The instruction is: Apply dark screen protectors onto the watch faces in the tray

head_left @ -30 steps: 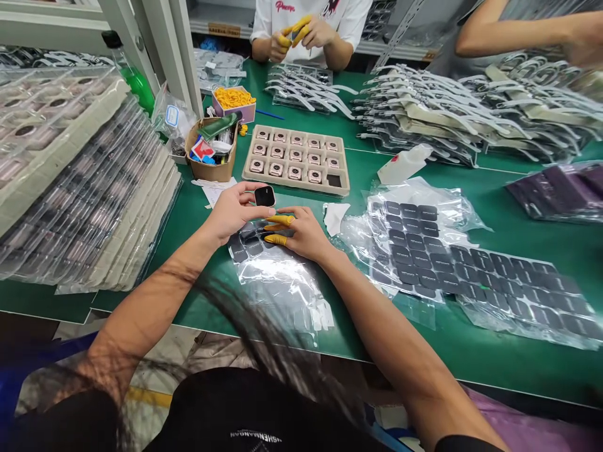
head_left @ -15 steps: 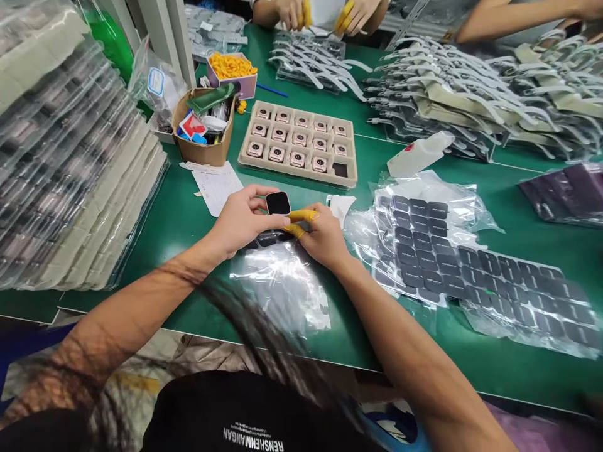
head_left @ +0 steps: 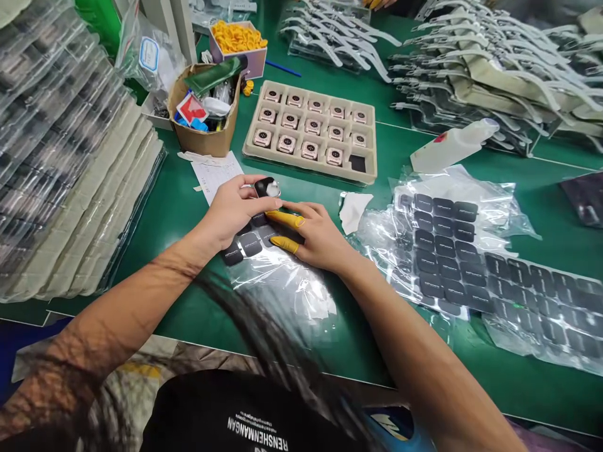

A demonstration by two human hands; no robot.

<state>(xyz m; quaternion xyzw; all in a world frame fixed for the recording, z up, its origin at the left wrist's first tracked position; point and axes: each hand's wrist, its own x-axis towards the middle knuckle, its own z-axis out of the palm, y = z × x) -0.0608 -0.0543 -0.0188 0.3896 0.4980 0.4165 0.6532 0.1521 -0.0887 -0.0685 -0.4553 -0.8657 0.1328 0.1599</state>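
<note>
My left hand (head_left: 233,210) pinches a small watch body (head_left: 267,187) with a dark screen, held just above the green table. My right hand (head_left: 313,235), with yellow finger cots on two fingers, lies flat with its fingers stretched out on a clear plastic sheet (head_left: 282,282) that carries dark square film stickers (head_left: 249,245). The two hands touch at the fingertips near the watch body. A beige tray (head_left: 370,169) of several rose-coloured watch bodies stands just beyond them, with one dark slot at its near right corner.
Tall stacks of bagged trays (head_left: 70,157) fill the left. A cardboard box of odds (head_left: 202,135) and a box of yellow finger cots (head_left: 235,37) stand behind. More sticker sheets (head_left: 471,257) lie right, beside a white bottle (head_left: 452,144) and piles of watch straps (head_left: 494,69).
The view has tipped down and closer. My left hand has turned the watch body and lowered it. My right hand has moved from the watch back down flat onto the sticker sheet.
</note>
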